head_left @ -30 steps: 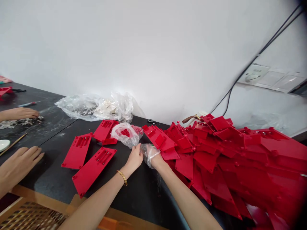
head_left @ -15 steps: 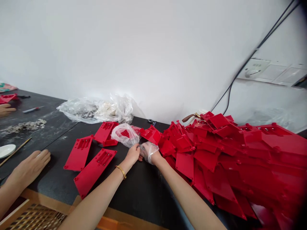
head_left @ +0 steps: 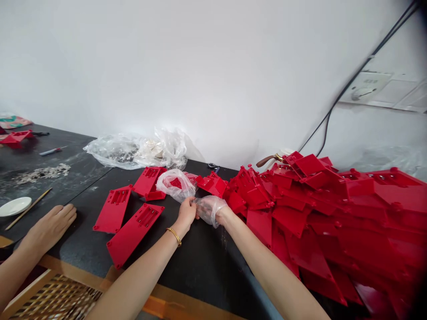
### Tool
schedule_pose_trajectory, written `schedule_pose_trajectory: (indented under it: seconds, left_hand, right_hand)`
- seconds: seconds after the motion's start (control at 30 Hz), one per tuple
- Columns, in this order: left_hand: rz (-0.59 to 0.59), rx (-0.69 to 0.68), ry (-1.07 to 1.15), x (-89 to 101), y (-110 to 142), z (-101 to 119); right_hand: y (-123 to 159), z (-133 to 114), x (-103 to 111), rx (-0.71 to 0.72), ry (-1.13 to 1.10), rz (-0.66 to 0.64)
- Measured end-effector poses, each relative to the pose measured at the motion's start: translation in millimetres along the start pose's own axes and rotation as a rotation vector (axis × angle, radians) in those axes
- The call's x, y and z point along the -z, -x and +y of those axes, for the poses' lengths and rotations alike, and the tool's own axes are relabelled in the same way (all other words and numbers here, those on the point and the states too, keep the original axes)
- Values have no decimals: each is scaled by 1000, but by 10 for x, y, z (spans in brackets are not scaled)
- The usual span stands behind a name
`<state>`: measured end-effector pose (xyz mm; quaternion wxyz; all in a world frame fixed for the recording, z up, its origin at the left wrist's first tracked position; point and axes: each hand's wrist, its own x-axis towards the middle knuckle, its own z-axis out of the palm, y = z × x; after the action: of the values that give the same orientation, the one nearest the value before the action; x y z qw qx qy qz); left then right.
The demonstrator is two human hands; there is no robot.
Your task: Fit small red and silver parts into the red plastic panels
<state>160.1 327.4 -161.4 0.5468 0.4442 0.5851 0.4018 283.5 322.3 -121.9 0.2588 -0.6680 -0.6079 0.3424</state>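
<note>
Thumb and fingers of my left hand (head_left: 187, 214) are closed on the gathered edge of a clear plastic bag (head_left: 207, 208). My right hand (head_left: 221, 216) reaches into that bag from the right. Its fingers are inside and blurred by the plastic, and small dark contents seem to lie around them. Just behind my hands stands a second, opened plastic bag (head_left: 180, 190) with small red pieces (head_left: 175, 182) in it. Left of my hands lie several flat red plastic panels (head_left: 135, 233) with slotted battery-type compartments.
A big heap of red panels (head_left: 300, 218) fills the right side. Clear bags (head_left: 133, 149) lie against the wall. At left are a co-worker's hand (head_left: 51, 226), a white dish (head_left: 15, 206), a thin stick (head_left: 30, 208), grey scraps (head_left: 43, 173) and a pointed tool (head_left: 51, 151).
The view has turned slightly left. My right hand has drawn back a little in the clear bag, which looks more stretched. My left hand keeps its grip.
</note>
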Motion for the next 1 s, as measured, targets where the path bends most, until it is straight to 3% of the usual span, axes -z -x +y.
schedule_pose_trajectory:
  seconds: [0.17, 0.37, 0.5, 0.63, 0.77, 0.87, 0.93, 1.0]
  left_hand:
    - [43, -5, 23, -37, 3, -2]
    - [91, -47, 42, -81, 15, -8]
    - [69, -83, 8, -53, -14, 20]
    - [42, -178, -94, 150, 102, 61]
    - [73, -412, -235, 395, 633, -40]
    - [3, -589, -366, 444, 1126, -285]
    - [-3, -763, -676, 412, 1320, -482]
    - [41, -852, -927, 365, 1356, -644]
  right_hand:
    - [120, -41, 54, -149, -215, -96]
    - [403, -2, 210, -209, -449, -157]
    - [758, 91, 420, -181, -597, -156]
    - [1211, 204, 492, -130, -625, -131]
    - [1441, 274, 194, -68, -496, -126]
    - [1336, 270, -186, 31, -302, -71]
    - [1188, 261, -398, 137, -135, -17]
    - [1043, 268, -525, 255, 34, -6]
